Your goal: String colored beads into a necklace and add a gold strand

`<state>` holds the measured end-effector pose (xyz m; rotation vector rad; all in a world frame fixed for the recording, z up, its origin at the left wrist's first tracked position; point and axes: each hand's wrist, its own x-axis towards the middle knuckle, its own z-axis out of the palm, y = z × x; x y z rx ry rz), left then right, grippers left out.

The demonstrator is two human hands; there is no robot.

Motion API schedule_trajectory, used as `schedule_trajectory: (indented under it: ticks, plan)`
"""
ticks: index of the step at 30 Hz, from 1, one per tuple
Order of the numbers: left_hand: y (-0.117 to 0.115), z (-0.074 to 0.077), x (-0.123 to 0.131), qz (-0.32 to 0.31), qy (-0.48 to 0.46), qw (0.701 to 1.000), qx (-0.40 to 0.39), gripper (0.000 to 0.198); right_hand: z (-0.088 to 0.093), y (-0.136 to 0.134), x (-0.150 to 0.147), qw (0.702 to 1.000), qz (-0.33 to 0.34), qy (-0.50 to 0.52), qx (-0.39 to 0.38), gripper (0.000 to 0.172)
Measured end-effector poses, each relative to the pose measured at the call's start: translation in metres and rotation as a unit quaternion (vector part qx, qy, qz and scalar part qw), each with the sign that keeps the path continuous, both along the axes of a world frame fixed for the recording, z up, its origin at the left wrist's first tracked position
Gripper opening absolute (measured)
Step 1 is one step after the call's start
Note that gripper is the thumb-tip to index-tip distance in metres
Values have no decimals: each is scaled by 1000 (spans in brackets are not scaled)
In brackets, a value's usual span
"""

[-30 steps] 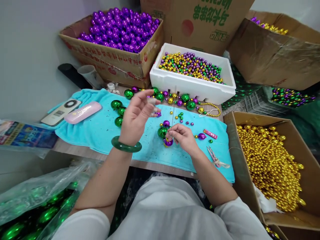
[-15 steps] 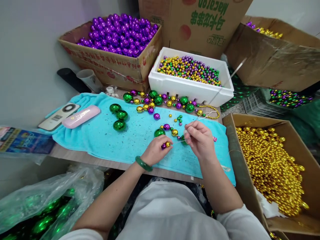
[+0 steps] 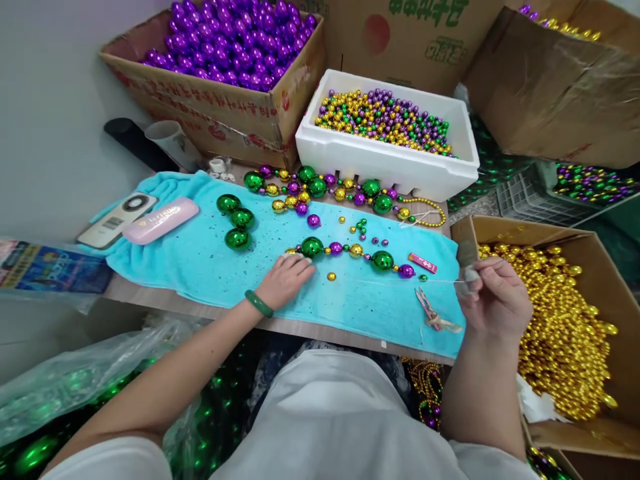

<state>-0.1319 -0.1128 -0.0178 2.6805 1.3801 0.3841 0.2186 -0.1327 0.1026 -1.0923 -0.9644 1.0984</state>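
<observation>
Ideally, steer the thread [image 3: 400, 282] clear of the snips [image 3: 433, 320], which lie nearest you on the turquoise towel [image 3: 200, 267]; I'd judge a level, gentle pull best, so the beads aren't tugged askew. Your right grip [image 3: 495, 293] has its fingertips pressed together, pinching that thread at the towel's right end. Your left grip [image 3: 290, 277] rests palm down, fingers slightly bent, at the left end of the bead strand [image 3: 335, 249]; whether it pinches anything is hidden. Just beside it sits a gold bead [image 3: 331, 276], perhaps on the thread, though you can't tell. Beyond, the strand crosses the towel to a purple ball [image 3: 406, 271]. Farther off, another strand [image 3: 383, 204] lies before the white foam box [image 3: 387, 160].
</observation>
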Motion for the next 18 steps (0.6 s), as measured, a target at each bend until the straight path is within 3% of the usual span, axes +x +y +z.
schedule_trajectory:
  ticks: [4,7,12,15,18]
  plan:
    - [7,3,-10,33,-19,999,-27,45,-11,-5,5,999,17,-20,-37,13]
    - [-2,6,1,39,-20,999,-10,58,-20,-6,-8,996,60,-5,-67,16]
    - [-30,-3,55,25,-34,998,39,40,-23,-9,-32,988,128,17,-87,16]
    - [-35,-14,80,2,-24,999,45,37,-13,-12,-30,991,114,8,-67,13]
    - [-29,-20,82,9,-18,999,44,30,-3,-16,-18,996,71,-18,-44,11]
